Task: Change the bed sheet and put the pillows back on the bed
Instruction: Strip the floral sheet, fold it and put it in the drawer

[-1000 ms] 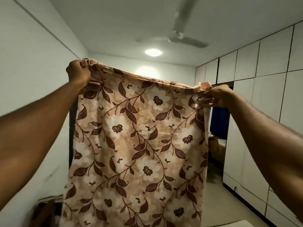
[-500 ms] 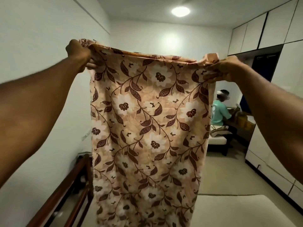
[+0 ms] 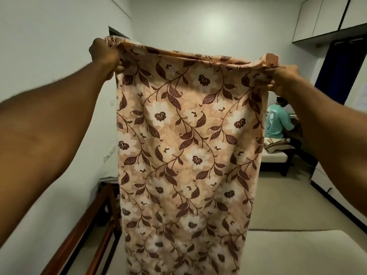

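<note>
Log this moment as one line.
left hand: grips floral sheet corner | right hand: grips other corner | floral sheet: hangs above mattress

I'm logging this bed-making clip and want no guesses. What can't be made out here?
Head view:
- Floral cloth: lower end cut off by the bottom edge; sheet or pillowcase, cannot tell.
- Mattress: middle hidden behind the cloth.
- Left hand, right hand: fingertips buried in the bunched top edge.
- Seated person: partly hidden by the right arm and cloth.

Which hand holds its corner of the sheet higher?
The left hand: it grips the top edge of the sheet clearly higher in the picture than the right hand does.
</note>
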Available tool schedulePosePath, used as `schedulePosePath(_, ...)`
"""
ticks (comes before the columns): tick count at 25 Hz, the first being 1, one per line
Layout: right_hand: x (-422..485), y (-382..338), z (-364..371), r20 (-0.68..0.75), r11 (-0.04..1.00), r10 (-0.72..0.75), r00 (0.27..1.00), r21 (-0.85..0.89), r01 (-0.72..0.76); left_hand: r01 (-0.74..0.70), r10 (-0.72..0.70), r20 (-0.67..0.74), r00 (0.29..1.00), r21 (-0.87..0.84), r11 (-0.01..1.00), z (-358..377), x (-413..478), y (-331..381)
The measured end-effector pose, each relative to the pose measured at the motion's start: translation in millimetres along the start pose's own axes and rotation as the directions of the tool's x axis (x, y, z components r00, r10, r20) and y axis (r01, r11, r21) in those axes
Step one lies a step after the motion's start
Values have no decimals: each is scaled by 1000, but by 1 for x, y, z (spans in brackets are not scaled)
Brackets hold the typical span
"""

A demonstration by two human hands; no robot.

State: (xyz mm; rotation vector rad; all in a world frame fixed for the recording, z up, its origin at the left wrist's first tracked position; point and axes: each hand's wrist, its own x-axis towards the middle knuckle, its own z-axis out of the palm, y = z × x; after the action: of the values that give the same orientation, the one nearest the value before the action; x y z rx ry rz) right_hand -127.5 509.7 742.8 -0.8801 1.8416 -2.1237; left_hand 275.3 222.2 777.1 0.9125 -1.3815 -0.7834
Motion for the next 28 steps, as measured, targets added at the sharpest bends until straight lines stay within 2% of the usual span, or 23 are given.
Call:
schedulePosePath(2, 32, 24, 22, -45, 1000, 21, 999, 21, -20, 2, -2, 9, 1000, -2, 1000, 28, 25, -27)
schedulePosePath(9, 106, 108, 76, -71, 995, 63, 996, 78, -57, 43, -45, 28, 999, 82, 996, 93, 84, -117)
schedulePosePath(12, 115, 113, 91, -100, 989, 44, 994, 142, -30, -13, 9, 42, 999, 108, 994, 105, 111, -134)
schedulePosePath(15, 125, 98, 98, -114, 985, -27, 993, 164, 46, -52, 55, -17, 998, 155, 986, 109, 142, -129)
schedulePosePath(20, 120, 69, 87, -101, 975, -125, 987, 171, 141, -156, 157, 3, 988, 158, 975, 84, 149, -105)
schedulePosePath(25, 64, 73, 56, -22, 972, -163, 986, 170, 164, -205, 208, 1, 978, 168, 964, 33, 92, -109)
schedulePosePath(28, 9, 88, 26, 48, 980, -131, 990, 159, 122, -184, 194, -33, 980, 200, 962, -4, 33, -110)
